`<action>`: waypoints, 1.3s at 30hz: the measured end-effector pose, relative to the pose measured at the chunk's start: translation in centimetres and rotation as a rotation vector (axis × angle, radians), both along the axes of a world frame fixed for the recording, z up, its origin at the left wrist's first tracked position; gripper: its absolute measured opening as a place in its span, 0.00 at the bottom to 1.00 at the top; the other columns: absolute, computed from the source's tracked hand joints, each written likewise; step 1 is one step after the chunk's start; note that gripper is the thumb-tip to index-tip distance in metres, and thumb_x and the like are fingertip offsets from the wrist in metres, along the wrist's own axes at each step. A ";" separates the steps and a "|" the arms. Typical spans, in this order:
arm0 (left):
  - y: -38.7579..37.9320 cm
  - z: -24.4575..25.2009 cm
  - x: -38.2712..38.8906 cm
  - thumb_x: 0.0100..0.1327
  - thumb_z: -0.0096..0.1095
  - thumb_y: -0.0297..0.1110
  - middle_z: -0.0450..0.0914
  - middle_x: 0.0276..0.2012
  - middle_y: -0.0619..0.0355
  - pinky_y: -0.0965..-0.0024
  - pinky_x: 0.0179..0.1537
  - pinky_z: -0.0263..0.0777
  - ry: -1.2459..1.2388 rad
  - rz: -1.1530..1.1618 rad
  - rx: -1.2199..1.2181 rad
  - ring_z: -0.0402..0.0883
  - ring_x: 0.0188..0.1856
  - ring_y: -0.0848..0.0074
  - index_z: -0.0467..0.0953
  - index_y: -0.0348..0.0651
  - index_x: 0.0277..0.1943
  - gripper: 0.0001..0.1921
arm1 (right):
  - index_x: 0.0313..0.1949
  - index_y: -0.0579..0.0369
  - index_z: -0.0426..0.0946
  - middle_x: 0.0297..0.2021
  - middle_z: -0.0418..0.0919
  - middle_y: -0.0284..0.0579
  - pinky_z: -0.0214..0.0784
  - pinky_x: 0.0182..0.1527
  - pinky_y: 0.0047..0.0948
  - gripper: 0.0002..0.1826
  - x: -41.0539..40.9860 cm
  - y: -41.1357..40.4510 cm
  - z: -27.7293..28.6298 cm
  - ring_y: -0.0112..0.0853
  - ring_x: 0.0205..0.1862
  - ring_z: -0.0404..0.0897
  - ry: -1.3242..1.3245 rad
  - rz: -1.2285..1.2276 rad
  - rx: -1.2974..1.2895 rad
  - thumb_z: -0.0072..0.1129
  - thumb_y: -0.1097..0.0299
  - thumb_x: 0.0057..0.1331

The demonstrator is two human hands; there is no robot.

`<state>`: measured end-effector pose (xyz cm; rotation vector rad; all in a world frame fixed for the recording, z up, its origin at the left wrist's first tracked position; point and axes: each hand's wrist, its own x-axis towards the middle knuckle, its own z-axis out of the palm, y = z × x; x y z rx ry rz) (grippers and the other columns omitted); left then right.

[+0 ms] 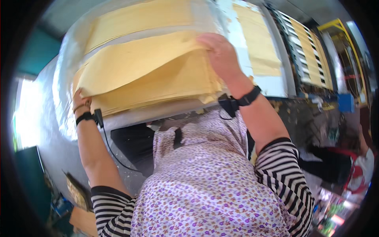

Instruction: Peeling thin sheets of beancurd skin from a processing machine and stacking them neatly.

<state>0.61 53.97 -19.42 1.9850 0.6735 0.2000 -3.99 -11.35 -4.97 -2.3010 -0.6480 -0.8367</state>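
Observation:
A thin, flexible yellow sheet stretches between my two hands, its near edge bowed up off a stack of similar sheets. My left hand grips the sheet's near left corner. At the far right end my right hand holds the other end, fingers curled over the edge. The sheets could be dough or veneer; I cannot tell which. Ragged edges show at the stack's right end. Under the stack is a table covered with clear plastic film. Black bands with small devices circle both my wrists.
Another yellow stack lies behind this one. To the right, yellow sheets rest on a pale surface beside a slatted conveyor carrying yellow strips. A blue box and another person are farther right. A cable hangs from my left wrist.

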 end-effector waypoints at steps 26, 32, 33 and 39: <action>-21.3 21.1 -10.7 0.66 0.61 0.37 0.64 0.67 0.45 0.68 0.59 0.68 -0.634 -0.080 -0.050 0.69 0.65 0.62 0.60 0.32 0.68 0.32 | 0.49 0.51 0.78 0.53 0.77 0.49 0.67 0.58 0.38 0.17 -8.3 -3.0 -3.6 0.44 0.56 0.75 0.459 -0.046 -0.049 0.63 0.69 0.59; -30.0 38.2 -12.1 0.33 0.73 0.75 0.53 0.69 0.28 0.60 0.60 0.66 -0.768 -1.546 -0.047 0.72 0.58 0.53 0.48 0.40 0.74 0.70 | 0.43 0.55 0.81 0.43 0.82 0.48 0.70 0.54 0.36 0.09 -8.3 -6.2 -7.1 0.43 0.49 0.79 0.438 -0.227 0.053 0.59 0.73 0.63; -29.9 37.9 -12.6 0.33 0.73 0.75 0.53 0.69 0.28 0.60 0.60 0.66 -0.764 -1.541 -0.049 0.72 0.58 0.53 0.48 0.40 0.74 0.70 | 0.43 0.55 0.81 0.43 0.82 0.48 0.70 0.54 0.36 0.09 -8.8 -6.2 -7.0 0.43 0.49 0.79 0.443 -0.223 0.052 0.59 0.73 0.63; -30.0 40.6 -11.9 0.35 0.73 0.74 0.55 0.68 0.29 0.61 0.60 0.66 -0.908 -1.487 0.202 0.72 0.57 0.54 0.50 0.39 0.73 0.68 | 0.40 0.60 0.80 0.40 0.82 0.51 0.71 0.50 0.38 0.07 -11.9 -7.4 -8.0 0.44 0.45 0.80 0.400 -0.276 0.090 0.55 0.73 0.66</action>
